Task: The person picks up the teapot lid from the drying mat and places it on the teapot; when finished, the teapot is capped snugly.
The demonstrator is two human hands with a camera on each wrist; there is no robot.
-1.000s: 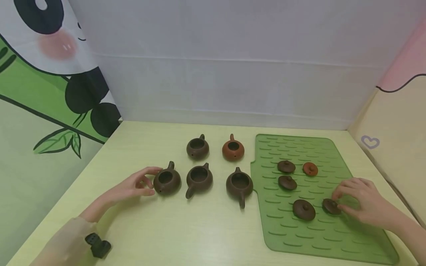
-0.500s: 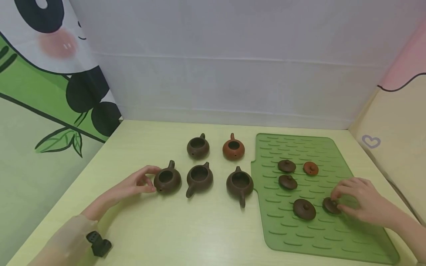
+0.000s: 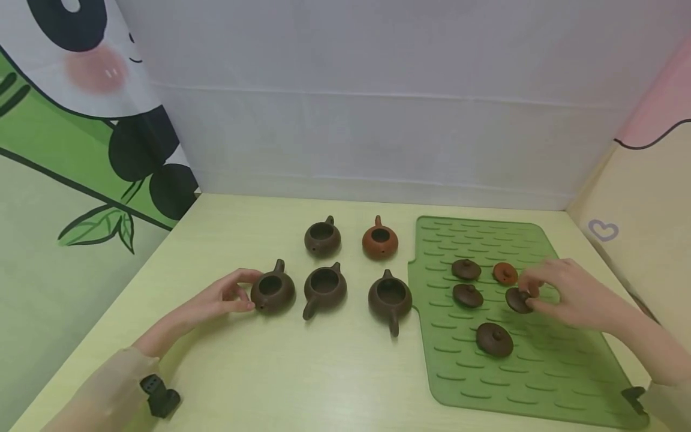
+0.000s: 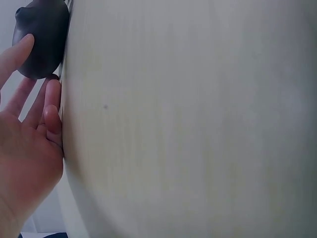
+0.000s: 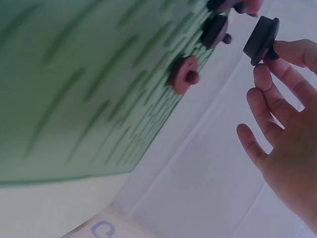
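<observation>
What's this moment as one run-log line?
left hand: holds leftmost teapot on table | right hand: pinches dark lid above green mat | four other lids: on mat | all five teapots: lidless

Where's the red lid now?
Head view, right side: the red lid lies on the green mat, just left of the right hand, which pinches a dark lid.

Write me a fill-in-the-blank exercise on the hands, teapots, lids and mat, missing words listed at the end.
The right hand pinches a dark lid by its ____.
Besides that one, ____ other lids lie on the mat.
The mat's colour is ____.
The left hand holds the dark teapot farthest to the ____.

Missing words: knob; four; green; left.
</observation>
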